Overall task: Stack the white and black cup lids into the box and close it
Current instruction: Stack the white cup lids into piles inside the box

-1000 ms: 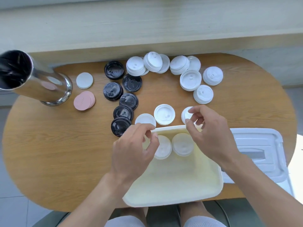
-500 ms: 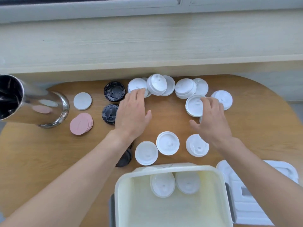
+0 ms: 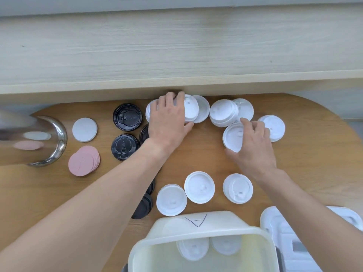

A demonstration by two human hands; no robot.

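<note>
Left hand (image 3: 168,116) covers, perhaps grips, white lids (image 3: 191,110).

- Box (image 3: 204,235) nearest me, centre; two lids (image 3: 193,250) in it, side by side.
- Box cover (image 3: 284,230) just R of box.
- Three lids (image 3: 199,187) in a row on table (image 3: 314,163) behind box.
- More lids (image 3: 224,112) at far edge.
- Metal canister (image 3: 45,140) far L; disc stack (image 3: 83,160) just R of it.

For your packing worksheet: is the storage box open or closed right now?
Open. The box shows two white lids inside, and its cover lies beside it.
</note>
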